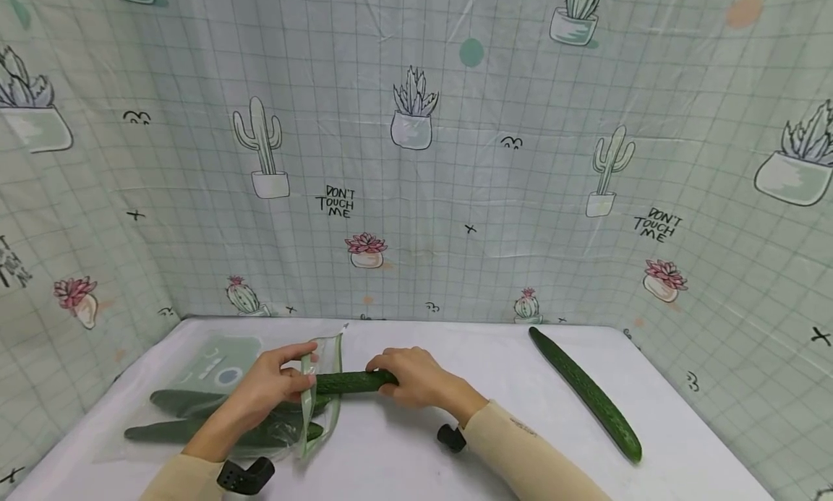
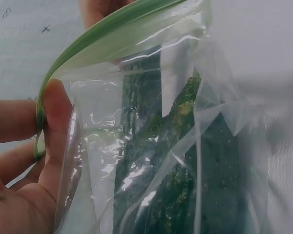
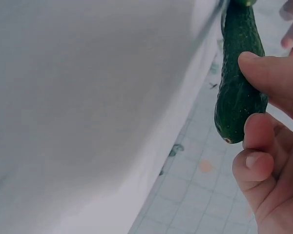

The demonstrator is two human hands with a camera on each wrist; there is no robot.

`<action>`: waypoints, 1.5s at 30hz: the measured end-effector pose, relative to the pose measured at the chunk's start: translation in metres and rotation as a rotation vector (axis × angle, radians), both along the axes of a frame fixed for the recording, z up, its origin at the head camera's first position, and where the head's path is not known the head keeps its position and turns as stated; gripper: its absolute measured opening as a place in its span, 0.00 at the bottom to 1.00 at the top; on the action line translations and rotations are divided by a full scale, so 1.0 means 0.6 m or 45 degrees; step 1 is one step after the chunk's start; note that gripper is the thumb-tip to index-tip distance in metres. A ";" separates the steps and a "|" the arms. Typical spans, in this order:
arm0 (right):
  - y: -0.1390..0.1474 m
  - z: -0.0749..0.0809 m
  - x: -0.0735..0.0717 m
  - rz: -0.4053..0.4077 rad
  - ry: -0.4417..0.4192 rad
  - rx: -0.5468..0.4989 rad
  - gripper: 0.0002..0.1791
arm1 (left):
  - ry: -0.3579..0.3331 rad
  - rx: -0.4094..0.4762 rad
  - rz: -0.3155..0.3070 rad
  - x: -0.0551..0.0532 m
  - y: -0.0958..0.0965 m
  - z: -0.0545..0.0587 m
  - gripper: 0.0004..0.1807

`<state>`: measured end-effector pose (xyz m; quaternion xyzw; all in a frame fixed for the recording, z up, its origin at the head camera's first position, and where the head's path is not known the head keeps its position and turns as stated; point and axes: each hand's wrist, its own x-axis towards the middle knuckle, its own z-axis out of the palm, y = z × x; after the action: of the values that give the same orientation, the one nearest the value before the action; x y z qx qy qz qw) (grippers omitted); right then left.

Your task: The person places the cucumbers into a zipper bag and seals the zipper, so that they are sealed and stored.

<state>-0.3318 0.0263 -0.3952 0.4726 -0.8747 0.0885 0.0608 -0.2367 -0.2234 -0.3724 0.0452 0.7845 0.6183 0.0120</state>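
My right hand (image 1: 416,378) grips one end of a dark green cucumber (image 1: 354,382), with the thumb along its side in the right wrist view. The cucumber's other end is inside the mouth of a clear plastic bag (image 1: 338,374) with a green rim. At that mouth, my left hand (image 1: 260,385) pinches the bag's edge between thumb and fingers. More cucumbers (image 1: 163,431) lie inside the bag, seen through its plastic. In the left wrist view, a cucumber's stem end (image 2: 185,105) shows behind the shiny film.
Another cucumber (image 1: 588,396) lies slantwise on the right part of the white table (image 1: 494,429). A patterned grid sheet (image 1: 442,190) with cactus prints hangs behind and beside the table. Black devices (image 1: 246,476) are strapped at both wrists.
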 end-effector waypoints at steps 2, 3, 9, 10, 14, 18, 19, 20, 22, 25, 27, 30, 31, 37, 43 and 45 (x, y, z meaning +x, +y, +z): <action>-0.013 0.004 0.001 0.016 0.014 -0.015 0.18 | 0.004 0.001 0.010 0.001 -0.001 0.002 0.34; -0.019 0.006 0.002 0.023 0.016 -0.021 0.18 | 0.005 0.002 0.016 0.002 -0.002 0.002 0.34; -0.057 0.014 0.009 0.065 0.033 -0.064 0.16 | 0.018 0.018 0.032 0.001 -0.006 0.005 0.34; -0.062 0.014 0.010 0.072 0.032 -0.072 0.16 | 0.020 0.021 0.032 0.000 -0.006 0.005 0.34; -0.082 0.016 0.011 0.100 0.035 -0.092 0.15 | 0.034 0.026 0.042 0.000 -0.008 0.007 0.34; -0.100 0.015 0.010 0.113 0.029 -0.097 0.15 | 0.047 0.024 0.048 0.002 -0.009 0.008 0.34; -0.104 0.015 0.010 0.113 0.019 -0.098 0.15 | 0.049 0.022 0.050 0.001 -0.009 0.008 0.34; -0.108 0.015 0.010 0.113 0.008 -0.099 0.15 | 0.046 0.020 0.055 0.001 -0.009 0.008 0.34; -0.116 0.014 0.009 0.111 -0.027 -0.100 0.16 | 0.041 0.017 0.063 0.001 -0.008 0.009 0.34; -0.126 0.014 0.006 0.105 -0.085 -0.092 0.16 | 0.038 0.008 0.070 0.000 -0.008 0.008 0.34; -0.131 0.014 0.003 0.095 -0.130 -0.090 0.17 | 0.035 0.011 0.074 -0.001 -0.009 0.008 0.34; -0.135 0.010 -0.005 0.087 -0.226 -0.115 0.17 | 0.037 0.013 0.079 -0.001 -0.011 0.007 0.34; -0.135 0.009 -0.008 0.088 -0.264 -0.126 0.17 | 0.036 0.013 0.081 -0.001 -0.011 0.007 0.34; -0.131 -0.005 -0.024 0.104 -0.421 -0.127 0.19 | 0.019 -0.011 0.080 -0.003 -0.021 0.005 0.34; -0.118 -0.011 -0.036 0.085 -0.547 -0.090 0.23 | 0.012 -0.023 0.082 -0.005 -0.034 0.010 0.34; -0.114 -0.011 -0.038 0.049 -0.598 -0.091 0.22 | 0.012 -0.025 0.076 -0.004 -0.036 0.011 0.34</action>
<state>-0.3546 -0.0421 -0.4015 0.4533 -0.8519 0.2280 -0.1293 -0.2391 -0.2452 -0.3656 0.0247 0.7916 0.6105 -0.0099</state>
